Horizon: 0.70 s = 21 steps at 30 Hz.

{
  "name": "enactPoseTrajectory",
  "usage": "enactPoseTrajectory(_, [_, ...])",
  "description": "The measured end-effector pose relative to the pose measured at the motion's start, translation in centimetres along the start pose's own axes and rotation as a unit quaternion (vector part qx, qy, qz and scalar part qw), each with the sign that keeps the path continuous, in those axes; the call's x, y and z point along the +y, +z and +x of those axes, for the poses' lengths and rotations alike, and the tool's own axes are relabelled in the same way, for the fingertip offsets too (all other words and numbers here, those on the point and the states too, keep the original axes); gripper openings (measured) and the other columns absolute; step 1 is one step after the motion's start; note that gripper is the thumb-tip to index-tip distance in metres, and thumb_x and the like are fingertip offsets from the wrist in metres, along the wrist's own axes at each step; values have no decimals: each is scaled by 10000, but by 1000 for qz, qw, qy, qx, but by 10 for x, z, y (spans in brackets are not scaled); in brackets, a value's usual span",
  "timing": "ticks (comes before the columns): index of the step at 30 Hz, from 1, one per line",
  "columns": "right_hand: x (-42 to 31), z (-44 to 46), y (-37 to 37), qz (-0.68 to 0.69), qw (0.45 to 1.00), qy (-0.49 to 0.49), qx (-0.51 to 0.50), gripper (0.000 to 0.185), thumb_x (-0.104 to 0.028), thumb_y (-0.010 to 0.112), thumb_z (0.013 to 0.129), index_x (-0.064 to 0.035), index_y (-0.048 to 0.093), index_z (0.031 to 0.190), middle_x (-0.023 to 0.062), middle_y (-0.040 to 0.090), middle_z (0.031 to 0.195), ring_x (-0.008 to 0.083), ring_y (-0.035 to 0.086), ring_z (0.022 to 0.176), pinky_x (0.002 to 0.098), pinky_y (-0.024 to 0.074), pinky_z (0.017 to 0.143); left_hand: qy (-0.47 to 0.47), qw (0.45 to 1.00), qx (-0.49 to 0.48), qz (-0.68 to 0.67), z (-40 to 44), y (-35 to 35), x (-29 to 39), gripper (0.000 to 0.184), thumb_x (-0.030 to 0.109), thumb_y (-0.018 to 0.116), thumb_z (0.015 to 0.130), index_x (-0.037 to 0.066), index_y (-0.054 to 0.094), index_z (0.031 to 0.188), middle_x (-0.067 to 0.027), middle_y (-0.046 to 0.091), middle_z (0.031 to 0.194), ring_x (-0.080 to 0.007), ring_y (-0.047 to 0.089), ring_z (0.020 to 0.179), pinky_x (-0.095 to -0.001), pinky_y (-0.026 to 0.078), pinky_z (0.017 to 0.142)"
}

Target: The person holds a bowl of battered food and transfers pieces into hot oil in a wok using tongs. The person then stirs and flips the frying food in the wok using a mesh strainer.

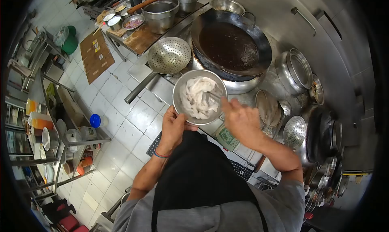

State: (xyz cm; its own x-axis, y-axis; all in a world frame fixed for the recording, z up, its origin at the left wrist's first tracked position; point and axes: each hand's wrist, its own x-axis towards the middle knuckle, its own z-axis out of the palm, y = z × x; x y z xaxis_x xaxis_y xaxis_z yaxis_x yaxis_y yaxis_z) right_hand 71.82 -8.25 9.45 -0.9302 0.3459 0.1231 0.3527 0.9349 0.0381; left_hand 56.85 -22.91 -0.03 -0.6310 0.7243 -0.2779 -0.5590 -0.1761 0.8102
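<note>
My left hand [173,128] grips the lower left rim of a round metal bowl [176,104], with the thumb at the edge and the fingers under it. Pale, whitish strips of coated food [198,98] fill the bowl's middle. Closed around a thin metal utensil [213,96], my right hand [242,119] is at the bowl's right edge. The utensil's tip is among the strips, so its kind cannot be made out. Just beyond the bowl lies a perforated strainer [169,55] with a long handle. A large wok [229,47] holding dark oil stands behind it on the stove.
Metal pots [160,19] and small food bowls stand on a side counter at the top. To the right are stacked pans [293,72], wire skimmers [268,106] and another perforated ladle [294,131]. A green-and-white packet [226,138] lies near my right forearm. Shelves [83,143] stand at the left.
</note>
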Motion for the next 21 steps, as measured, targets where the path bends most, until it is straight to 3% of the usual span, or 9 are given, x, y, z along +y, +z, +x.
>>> enactPoseTrajectory(4, [-13, -13, 16, 81, 995, -47, -21, 426, -73, 619, 774, 14, 611, 1191, 126, 680, 855, 288, 703, 594, 403, 559, 487, 12, 1000, 10, 7, 8, -11, -14, 204, -53, 482, 864, -57, 543, 1059, -167, 680, 878, -249, 704, 608, -308, 633, 498])
enactPoseTrajectory(7, [5, -21, 8, 51, 995, -36, -74, 449, -78, 626, 767, 15, 615, 1206, 132, 677, 852, 292, 702, 592, 406, 558, 492, 39, 999, 14, 13, 11, -19, -20, 237, -52, 476, 867, -60, 548, 1093, -169, 681, 894, -248, 703, 607, -310, 633, 498])
enactPoseTrajectory(10, [7, -2, -4, 10, 999, 23, -43, 456, -88, 627, 767, 13, 625, 1212, 146, 679, 864, 291, 699, 588, 414, 560, 505, 33, 999, 21, 6, 6, -10, -17, 224, -54, 478, 866, -57, 547, 1079, -162, 677, 885, -243, 698, 593, -312, 634, 502])
enactPoseTrajectory(13, [-12, 4, 8, 22, 1000, -21, 0, 445, -96, 627, 766, 8, 635, 1199, 154, 684, 877, 293, 695, 583, 424, 558, 510, 20, 1000, 22, 0, 2, 1, -9, 204, -57, 480, 864, -57, 543, 1058, -156, 673, 867, -239, 692, 579, -312, 636, 508])
enactPoseTrajectory(18, [0, -4, 3, 105, 989, -32, -96, 335, -200, 621, 906, -15, 643, 1184, 162, 702, 928, 349, 690, 617, 458, 551, 549, 44, 998, 20, 29, 11, -20, -24, 220, -54, 472, 864, -64, 540, 1073, -170, 678, 881, -234, 693, 580, -303, 632, 507])
enactPoseTrajectory(21, [11, -2, -42, 62, 997, -2, -54, 320, -207, 631, 899, -31, 660, 1165, 158, 702, 912, 357, 688, 624, 477, 548, 560, 53, 998, 35, 14, 12, -22, -28, 228, -54, 472, 865, -65, 538, 1083, -174, 680, 885, -231, 693, 580, -298, 629, 503])
